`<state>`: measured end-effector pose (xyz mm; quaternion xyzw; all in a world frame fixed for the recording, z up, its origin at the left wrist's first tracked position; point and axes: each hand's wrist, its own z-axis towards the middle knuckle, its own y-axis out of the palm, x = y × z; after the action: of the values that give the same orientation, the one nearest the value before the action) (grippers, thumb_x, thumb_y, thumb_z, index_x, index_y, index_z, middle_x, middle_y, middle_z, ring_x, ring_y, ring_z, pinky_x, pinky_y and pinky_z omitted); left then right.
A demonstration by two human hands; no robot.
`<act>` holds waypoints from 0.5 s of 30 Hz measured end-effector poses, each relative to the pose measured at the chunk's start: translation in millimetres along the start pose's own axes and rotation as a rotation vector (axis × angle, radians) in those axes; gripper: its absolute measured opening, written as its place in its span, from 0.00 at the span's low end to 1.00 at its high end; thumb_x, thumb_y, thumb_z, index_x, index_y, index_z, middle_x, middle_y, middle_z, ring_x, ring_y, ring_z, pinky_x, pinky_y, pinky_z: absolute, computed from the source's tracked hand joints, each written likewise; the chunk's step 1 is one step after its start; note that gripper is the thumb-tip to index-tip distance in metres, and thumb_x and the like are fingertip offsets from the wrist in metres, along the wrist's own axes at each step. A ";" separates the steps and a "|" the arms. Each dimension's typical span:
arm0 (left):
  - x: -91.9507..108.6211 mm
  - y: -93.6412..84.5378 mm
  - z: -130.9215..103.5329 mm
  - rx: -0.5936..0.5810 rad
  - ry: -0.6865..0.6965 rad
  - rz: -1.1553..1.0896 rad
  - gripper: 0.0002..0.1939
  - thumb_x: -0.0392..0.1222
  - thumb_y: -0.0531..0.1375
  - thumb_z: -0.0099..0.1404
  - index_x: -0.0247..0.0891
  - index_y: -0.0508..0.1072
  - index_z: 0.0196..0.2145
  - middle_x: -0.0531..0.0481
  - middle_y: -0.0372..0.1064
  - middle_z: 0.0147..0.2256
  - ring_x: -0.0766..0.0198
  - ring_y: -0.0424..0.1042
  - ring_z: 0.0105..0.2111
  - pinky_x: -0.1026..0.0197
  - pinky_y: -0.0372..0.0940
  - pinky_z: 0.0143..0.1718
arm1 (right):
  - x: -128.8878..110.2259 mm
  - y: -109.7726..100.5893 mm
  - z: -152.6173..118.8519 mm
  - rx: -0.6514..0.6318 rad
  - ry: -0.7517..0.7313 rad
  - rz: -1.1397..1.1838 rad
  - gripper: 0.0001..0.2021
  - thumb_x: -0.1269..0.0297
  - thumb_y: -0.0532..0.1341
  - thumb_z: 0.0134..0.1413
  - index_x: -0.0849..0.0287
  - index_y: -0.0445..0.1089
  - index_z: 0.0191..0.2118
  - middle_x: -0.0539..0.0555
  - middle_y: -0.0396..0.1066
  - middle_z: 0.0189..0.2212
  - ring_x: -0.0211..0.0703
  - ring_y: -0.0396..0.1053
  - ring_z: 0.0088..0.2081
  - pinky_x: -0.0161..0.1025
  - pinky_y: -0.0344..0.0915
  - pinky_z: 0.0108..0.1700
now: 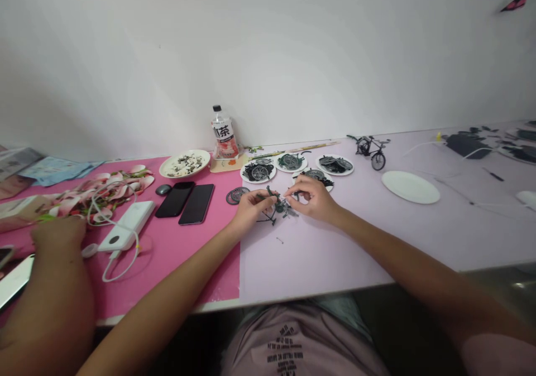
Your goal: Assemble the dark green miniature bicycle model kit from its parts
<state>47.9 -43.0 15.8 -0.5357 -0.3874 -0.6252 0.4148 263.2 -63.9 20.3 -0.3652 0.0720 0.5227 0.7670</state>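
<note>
My left hand (pixel 253 208) is closed on a dark green toy bicycle frame (pixel 272 215), which sticks out below its fingertips. Close beside it, my right hand (pixel 309 196) pinches at small dark pieces; what sits between its fingertips is too small to make out. Several loose bits (pixel 290 212) lie on the table under the fingertips. A thin small part (pixel 280 240) rests nearer the table's front edge. Left of my left hand lie black spoked toy wheels (pixel 237 195). Behind both hands stand several white plates of parts, one holding wheels (pixel 258 170).
An assembled toy bicycle (pixel 371 149) stands at the back right, near a bare white plate (pixel 410 187). On the pink side are two phones (pixel 196 204), a white power bank (pixel 128 225) with cable, a bottle (pixel 224 136) and a plate of scraps (pixel 184 164). Another person's arm (pixel 54 275) reaches in at left.
</note>
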 end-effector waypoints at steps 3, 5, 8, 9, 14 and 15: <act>-2.0 -1.2 0.7 -0.015 0.010 0.018 0.17 0.50 0.73 0.51 0.33 0.77 0.29 0.53 0.69 0.21 0.70 0.65 0.21 0.65 0.61 0.26 | 1.2 1.0 -0.3 0.001 -0.004 -0.002 0.03 0.66 0.67 0.57 0.56 0.79 0.36 0.50 0.65 0.29 0.35 0.56 0.24 0.36 0.56 0.27; -2.0 -1.5 0.4 -0.024 0.017 0.028 0.17 0.50 0.73 0.52 0.33 0.77 0.30 0.53 0.69 0.21 0.70 0.65 0.21 0.65 0.61 0.26 | 2.0 1.4 -0.6 0.001 0.000 -0.002 0.04 0.65 0.67 0.57 0.56 0.80 0.37 0.50 0.65 0.29 0.35 0.56 0.25 0.36 0.56 0.27; -1.1 -1.4 -0.3 -0.030 0.024 0.048 0.18 0.50 0.73 0.52 0.33 0.77 0.31 0.53 0.69 0.22 0.70 0.65 0.21 0.65 0.61 0.26 | 2.6 2.2 -1.1 0.001 0.005 -0.006 0.04 0.65 0.67 0.58 0.56 0.80 0.37 0.50 0.65 0.29 0.35 0.56 0.25 0.36 0.56 0.27; -0.7 -1.4 -0.5 -0.029 0.024 0.055 0.18 0.50 0.73 0.52 0.33 0.77 0.31 0.53 0.70 0.22 0.70 0.65 0.21 0.65 0.62 0.26 | 2.6 2.5 -1.2 0.002 0.004 -0.005 0.04 0.65 0.67 0.58 0.56 0.80 0.37 0.50 0.65 0.29 0.35 0.56 0.25 0.36 0.56 0.27; -0.9 -1.5 -0.8 -0.022 0.027 0.079 0.19 0.52 0.73 0.52 0.33 0.77 0.31 0.51 0.72 0.24 0.70 0.66 0.21 0.64 0.63 0.27 | 1.7 3.3 -1.2 0.001 -0.004 0.000 0.04 0.65 0.66 0.58 0.56 0.80 0.37 0.50 0.65 0.29 0.36 0.57 0.25 0.37 0.56 0.27; -1.3 -1.4 -0.7 -0.020 0.031 0.082 0.19 0.52 0.73 0.52 0.33 0.77 0.31 0.51 0.72 0.25 0.70 0.66 0.22 0.64 0.63 0.26 | 1.5 3.3 -1.2 0.000 -0.003 -0.001 0.04 0.65 0.66 0.58 0.56 0.80 0.37 0.50 0.65 0.29 0.36 0.57 0.25 0.37 0.56 0.27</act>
<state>46.5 -43.0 14.4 -0.5454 -0.3523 -0.6199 0.4405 261.3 -63.0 17.1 -0.3645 0.0708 0.5228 0.7674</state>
